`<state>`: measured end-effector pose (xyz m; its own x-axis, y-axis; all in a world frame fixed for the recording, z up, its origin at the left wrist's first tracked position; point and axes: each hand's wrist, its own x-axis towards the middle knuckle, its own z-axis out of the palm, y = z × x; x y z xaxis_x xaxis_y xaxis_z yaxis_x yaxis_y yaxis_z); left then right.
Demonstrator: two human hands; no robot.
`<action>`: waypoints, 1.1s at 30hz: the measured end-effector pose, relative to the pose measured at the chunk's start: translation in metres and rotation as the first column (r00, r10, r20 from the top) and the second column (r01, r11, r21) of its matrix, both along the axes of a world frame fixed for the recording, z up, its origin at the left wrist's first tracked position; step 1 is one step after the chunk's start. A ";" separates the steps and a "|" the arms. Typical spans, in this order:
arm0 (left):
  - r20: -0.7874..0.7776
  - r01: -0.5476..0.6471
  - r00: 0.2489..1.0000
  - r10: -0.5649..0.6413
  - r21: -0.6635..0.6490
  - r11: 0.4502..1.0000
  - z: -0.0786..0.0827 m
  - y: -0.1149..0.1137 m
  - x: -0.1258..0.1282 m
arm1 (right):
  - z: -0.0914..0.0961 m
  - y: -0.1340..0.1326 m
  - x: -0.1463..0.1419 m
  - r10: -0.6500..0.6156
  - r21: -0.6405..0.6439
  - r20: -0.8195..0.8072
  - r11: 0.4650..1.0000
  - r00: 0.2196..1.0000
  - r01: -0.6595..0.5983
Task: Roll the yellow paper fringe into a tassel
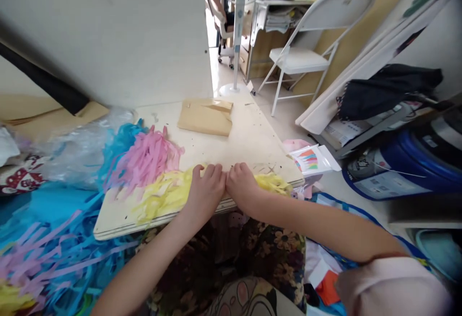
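Both my hands rest side by side at the near edge of a pale wooden board (pixel 249 135). My left hand (pixel 205 188) and my right hand (pixel 242 184) are closed, knuckles up, thumbs touching, gripping a strip of yellow fringed tissue paper (pixel 164 193) that runs under both hands. Its right end (pixel 274 183) sticks out past my right hand. A pink fringed tissue bundle (pixel 144 159) lies just behind the yellow one, and a blue one (pixel 121 140) lies behind that.
A folded brown paper bag (pixel 205 116) lies at the board's far end. Clear plastic wrap (pixel 83 145) sits at left. Blue, pink and yellow paper strips (pixel 46 253) pile at lower left. A white folding chair (pixel 306 51) and a fan stand (pixel 236 42) stand beyond.
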<state>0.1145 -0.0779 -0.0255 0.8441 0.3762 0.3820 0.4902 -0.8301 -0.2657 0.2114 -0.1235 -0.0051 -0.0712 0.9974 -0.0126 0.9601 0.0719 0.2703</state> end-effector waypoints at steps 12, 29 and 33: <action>0.075 0.037 0.997 -0.023 -0.195 0.980 -0.015 -0.019 -0.018 | -0.041 -0.044 -0.022 -0.219 0.294 -0.060 0.929 0.974 0.227; 0.080 -0.121 0.987 0.142 -0.221 0.968 -0.023 -0.048 -0.014 | -0.053 -0.063 0.024 -0.141 0.433 -0.087 0.886 0.986 0.165; 0.200 0.094 0.978 -0.056 -0.187 0.978 -0.020 -0.061 0.008 | -0.059 -0.060 0.023 -0.134 0.461 -0.083 0.874 0.987 0.158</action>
